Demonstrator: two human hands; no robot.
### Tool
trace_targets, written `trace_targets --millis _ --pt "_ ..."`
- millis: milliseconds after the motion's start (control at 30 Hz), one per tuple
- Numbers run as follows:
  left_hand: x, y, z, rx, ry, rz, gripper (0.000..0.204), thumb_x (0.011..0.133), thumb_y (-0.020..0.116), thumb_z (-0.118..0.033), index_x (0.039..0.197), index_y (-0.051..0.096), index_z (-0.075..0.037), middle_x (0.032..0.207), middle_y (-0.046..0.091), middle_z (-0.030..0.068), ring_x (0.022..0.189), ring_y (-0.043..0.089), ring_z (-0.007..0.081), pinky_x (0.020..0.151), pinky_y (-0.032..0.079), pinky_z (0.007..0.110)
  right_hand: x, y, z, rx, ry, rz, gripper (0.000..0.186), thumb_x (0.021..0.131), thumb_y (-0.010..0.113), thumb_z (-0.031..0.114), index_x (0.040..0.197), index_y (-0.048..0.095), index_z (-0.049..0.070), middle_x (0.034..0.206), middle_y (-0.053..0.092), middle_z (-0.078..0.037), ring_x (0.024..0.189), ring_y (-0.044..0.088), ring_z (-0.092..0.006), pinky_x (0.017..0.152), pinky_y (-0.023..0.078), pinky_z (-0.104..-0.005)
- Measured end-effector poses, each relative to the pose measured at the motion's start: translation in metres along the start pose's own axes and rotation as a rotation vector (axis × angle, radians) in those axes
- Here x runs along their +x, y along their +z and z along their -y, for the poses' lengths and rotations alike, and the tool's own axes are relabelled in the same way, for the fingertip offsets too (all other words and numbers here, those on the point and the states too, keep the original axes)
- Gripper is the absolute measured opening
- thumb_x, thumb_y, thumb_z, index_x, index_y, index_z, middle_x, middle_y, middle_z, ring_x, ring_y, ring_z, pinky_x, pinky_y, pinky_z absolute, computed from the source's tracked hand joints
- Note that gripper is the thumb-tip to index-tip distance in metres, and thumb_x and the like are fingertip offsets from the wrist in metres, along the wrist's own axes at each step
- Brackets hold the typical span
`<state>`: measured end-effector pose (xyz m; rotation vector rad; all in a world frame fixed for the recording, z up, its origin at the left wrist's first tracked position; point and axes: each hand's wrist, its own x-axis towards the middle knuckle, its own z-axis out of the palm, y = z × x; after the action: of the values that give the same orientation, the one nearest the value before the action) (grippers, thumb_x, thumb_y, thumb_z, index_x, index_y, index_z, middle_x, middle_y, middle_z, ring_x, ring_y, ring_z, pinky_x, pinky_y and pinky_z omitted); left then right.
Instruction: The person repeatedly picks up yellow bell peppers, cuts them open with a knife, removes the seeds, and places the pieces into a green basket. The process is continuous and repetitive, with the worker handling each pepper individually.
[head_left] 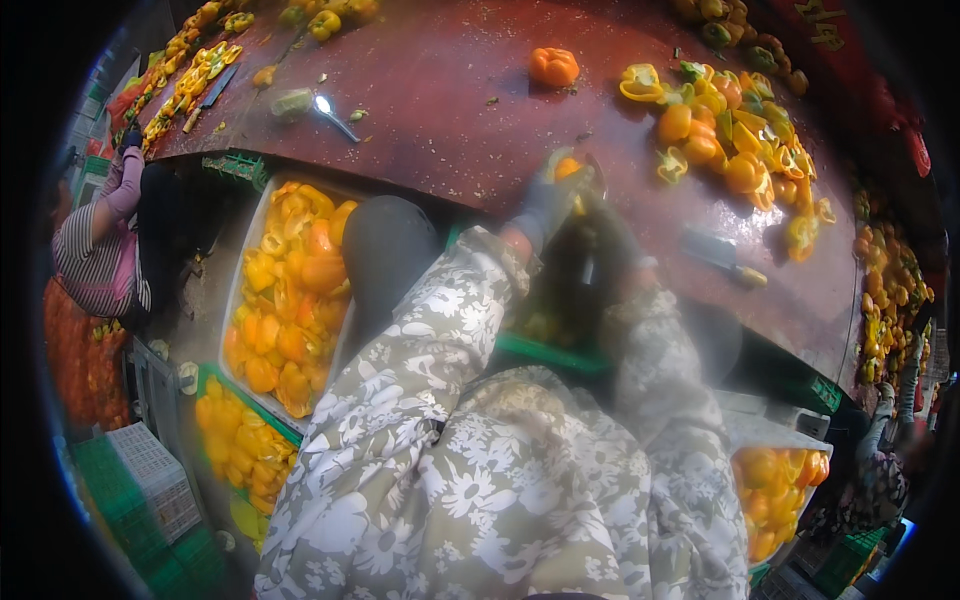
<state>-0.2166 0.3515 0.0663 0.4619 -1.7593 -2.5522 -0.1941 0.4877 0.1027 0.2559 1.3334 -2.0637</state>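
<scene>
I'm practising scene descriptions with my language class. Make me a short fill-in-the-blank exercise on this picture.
1. The lone pepper, straight beyond the hands on the tabletop, is coloured ____.
2. The shiny spoon-like tool lies to the ____ of the left hand, which touches a smaller orange piece.
3. The flowers printed on the clothing are ____.

Missing words: orange; left; white.

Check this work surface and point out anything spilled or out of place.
Small scraps litter the red tabletop, making it look messy. One orange pepper sits apart from the heap of cut peppers, so it looks stray.
</scene>
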Motion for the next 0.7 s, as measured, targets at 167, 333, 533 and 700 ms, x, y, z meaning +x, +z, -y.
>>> trace_targets --millis 167,333,533,700 --pt "-0.027 -0.031 -0.008 -0.422 0.003 0.271 0.051 0.095 0.061 -0.005 0.144 0.046 -0.006 0.129 0.058 0.0106 0.119 0.058 0.0167 0.1 0.05 0.027 -0.018 -0.009 0.008 0.228 0.152 0.418 0.032 0.103 0.054 0.038 0.099 0.064 0.008 0.065 0.052 0.005 0.053 0.048 -0.0059 0.052 0.039 -0.0212" --pt "-0.041 -0.061 0.022 0.043 0.505 0.156 0.052 0.095 0.063 -0.006 0.144 0.047 -0.009 0.121 0.062 0.0082 0.105 0.065 0.0154 0.089 0.054 0.026 -0.02 0.001 -0.007 -0.687 -0.486 -0.095 0.023 0.096 0.059 0.025 0.108 0.063 0.006 0.087 0.065 -0.011 0.08 0.064 -0.0275 0.067 0.052 -0.0431" --pt "-0.042 -0.032 -0.027 -0.315 0.247 -0.176 0.057 0.09 0.073 -0.007 0.141 0.048 -0.011 0.12 0.06 0.006 0.105 0.062 0.0158 0.09 0.054 0.029 -0.037 -0.091 0.032 -1.496 -0.606 -0.587 0.028 0.091 0.062 0.024 0.115 0.063 0.009 0.101 0.068 -0.023 0.092 0.065 -0.0438 0.077 0.052 -0.0502" --pt "0.009 -0.052 -0.013 -0.026 0.58 -0.355 0.055 0.097 0.066 -0.012 0.147 0.043 -0.008 0.131 0.057 0.012 0.117 0.058 0.0231 0.101 0.048 0.035 -0.064 -0.233 0.114 -1.801 -0.431 -0.721 0.029 0.09 0.061 0.021 0.116 0.062 0.007 0.107 0.067 -0.024 0.101 0.065 -0.0421 0.088 0.051 -0.0484"
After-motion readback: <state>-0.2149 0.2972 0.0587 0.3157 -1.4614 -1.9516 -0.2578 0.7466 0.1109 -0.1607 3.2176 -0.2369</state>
